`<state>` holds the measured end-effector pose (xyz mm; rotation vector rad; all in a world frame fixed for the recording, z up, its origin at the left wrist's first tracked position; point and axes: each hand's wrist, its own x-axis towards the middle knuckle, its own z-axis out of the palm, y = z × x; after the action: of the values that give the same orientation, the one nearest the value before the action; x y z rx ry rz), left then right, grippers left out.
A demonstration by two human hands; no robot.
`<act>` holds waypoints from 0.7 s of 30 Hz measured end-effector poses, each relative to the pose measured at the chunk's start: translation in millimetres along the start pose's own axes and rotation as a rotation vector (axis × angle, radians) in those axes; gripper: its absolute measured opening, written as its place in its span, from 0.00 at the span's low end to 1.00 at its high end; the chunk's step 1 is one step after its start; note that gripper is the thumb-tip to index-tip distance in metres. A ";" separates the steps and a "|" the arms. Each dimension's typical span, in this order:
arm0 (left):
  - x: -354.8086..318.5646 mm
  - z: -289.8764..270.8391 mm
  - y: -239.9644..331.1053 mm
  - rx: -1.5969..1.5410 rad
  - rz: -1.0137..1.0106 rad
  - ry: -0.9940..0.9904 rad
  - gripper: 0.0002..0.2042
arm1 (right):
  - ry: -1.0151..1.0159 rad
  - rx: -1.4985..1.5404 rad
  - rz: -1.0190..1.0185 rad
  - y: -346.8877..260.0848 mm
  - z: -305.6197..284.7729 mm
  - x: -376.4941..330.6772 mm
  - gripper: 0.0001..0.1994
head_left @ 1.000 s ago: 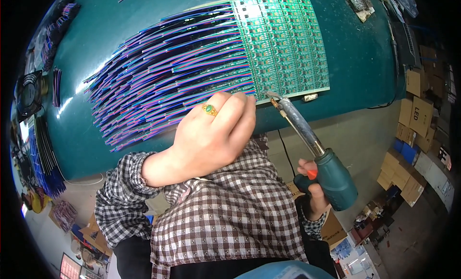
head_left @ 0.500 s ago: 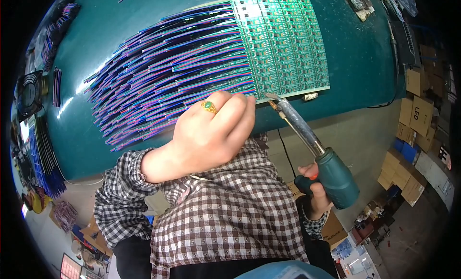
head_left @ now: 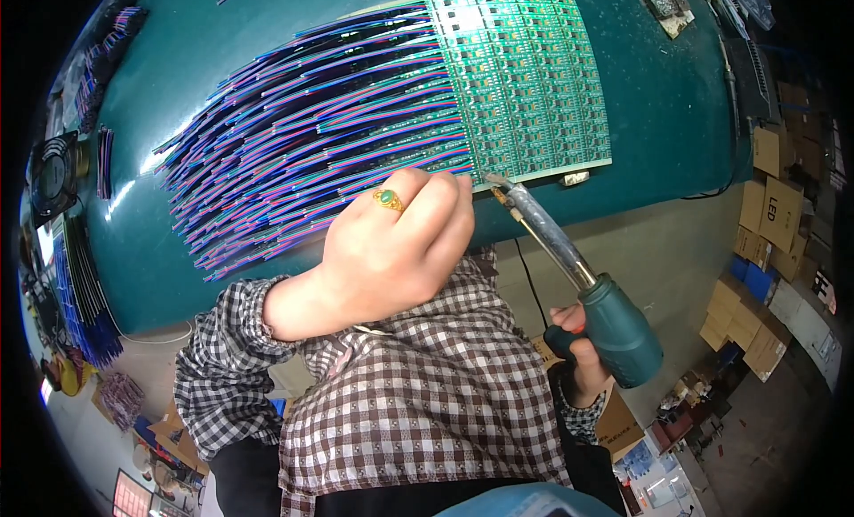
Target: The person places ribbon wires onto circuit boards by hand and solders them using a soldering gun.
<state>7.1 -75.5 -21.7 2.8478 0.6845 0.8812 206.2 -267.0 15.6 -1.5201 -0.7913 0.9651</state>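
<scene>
A large green circuit board panel lies on the table, with many rows of small components. From its left part run rows of blue, pink and black wires. My left hand, with a ring on one finger, is closed in a pinch at the panel's near edge, beside the wire ends. Its fingertips are turned away, so what they pinch is hidden. My right hand grips the dark green handle of a soldering gun. The gun's metal tip reaches up to the near edge of the panel, just right of my left fingers.
The green table carries more wire bundles and a round fan at the left. A small tray sits at the far right. Cardboard boxes are stacked to the right beyond the table. A dark cable hangs below the edge.
The soldering gun has shifted slightly to the left, its tip now closer to my left fingertips. My left hand has stayed almost in place.
</scene>
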 end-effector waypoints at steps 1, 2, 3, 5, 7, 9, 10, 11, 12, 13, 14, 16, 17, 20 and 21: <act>-0.7 0.3 -0.2 -0.008 -0.005 -0.007 0.13 | 0.005 0.015 0.020 -0.6 0.5 0.0 0.20; -1.4 1.3 -0.9 -0.009 -0.005 -0.007 0.13 | 0.005 0.015 0.020 0.1 0.4 -0.4 0.20; -2.0 2.7 -1.9 -0.020 -0.003 0.019 0.13 | 0.004 0.014 0.010 1.3 0.1 -1.0 0.20; -1.9 3.3 -2.1 -0.032 0.000 0.045 0.14 | 0.004 0.013 0.000 2.1 -0.9 -1.4 0.20; -1.0 1.4 -1.2 0.003 0.008 0.015 0.14 | -0.017 -0.002 0.003 1.5 -2.6 -1.0 0.21; -0.9 2.5 0.5 0.029 0.008 0.009 0.14 | -0.014 -0.006 0.007 1.7 -1.9 -1.4 0.22; -1.1 3.1 1.3 0.056 0.008 0.004 0.14 | -0.012 -0.011 0.011 2.1 -1.7 -1.6 0.23; -1.4 3.0 2.0 0.058 0.007 0.004 0.14 | -0.014 -0.010 0.011 2.9 -2.1 -2.0 0.23; -1.0 3.3 2.4 0.056 0.004 -0.006 0.13 | -0.011 -0.008 0.024 3.3 -2.9 -3.3 0.24; -0.8 3.5 2.8 0.054 0.001 -0.015 0.13 | -0.007 -0.006 0.037 3.9 -3.8 -4.3 0.24; -0.7 3.8 3.0 0.052 0.001 -0.015 0.13 | -0.005 -0.008 0.038 4.9 -5.1 -5.1 0.24; -1.1 4.1 3.6 0.050 -0.010 -0.015 0.13 | -0.031 -0.044 0.021 7.6 -7.6 -5.7 0.25; -1.3 4.4 3.6 0.050 -0.010 -0.015 0.13 | -0.032 -0.044 0.021 6.8 -6.6 -5.3 0.25; -1.4 5.3 3.5 0.059 -0.005 -0.007 0.14 | -0.006 -0.022 0.035 5.7 -4.8 -4.6 0.25; -1.5 5.2 3.9 0.055 -0.010 -0.009 0.14 | -0.020 -0.037 0.019 8.3 -6.7 -4.9 0.25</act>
<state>10.4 -79.3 -26.0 2.8918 0.7327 0.8607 209.9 -275.6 8.5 -1.5540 -0.8141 0.9864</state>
